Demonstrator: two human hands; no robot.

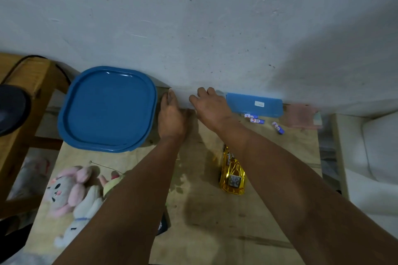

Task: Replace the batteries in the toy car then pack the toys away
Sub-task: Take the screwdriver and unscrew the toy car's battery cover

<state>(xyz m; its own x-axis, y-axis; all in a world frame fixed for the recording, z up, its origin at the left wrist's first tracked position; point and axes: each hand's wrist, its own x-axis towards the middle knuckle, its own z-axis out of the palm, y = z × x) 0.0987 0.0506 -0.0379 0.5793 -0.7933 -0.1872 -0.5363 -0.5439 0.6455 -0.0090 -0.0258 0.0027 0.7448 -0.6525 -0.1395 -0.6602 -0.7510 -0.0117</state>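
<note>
1. Bench (pixel 215 221): pale wooden top, stained, set against a grey-white wall (pixel 215 17).
2. Left hand (pixel 171 118): at the far edge of the bench by the wall, fingers stretched forward; whether it holds anything cannot be told.
3. Right hand (pixel 210 106): just beside the left, knuckles up, fingers bent down at the wall's foot; what they grasp, if anything, is hidden.
4. Toy car (pixel 232 173): gold, shiny, lying on the bench under the right forearm, well apart from both hands.
5. Batteries (pixel 257 121): three, blue and white, loose on the bench right of the right hand, below a small blue box (pixel 255 104).
6. Blue lid (pixel 107 108): large, rounded square, left of the left hand.
7. Plush toys (pixel 71 196): pink, grey and white, near left of the bench.
</note>
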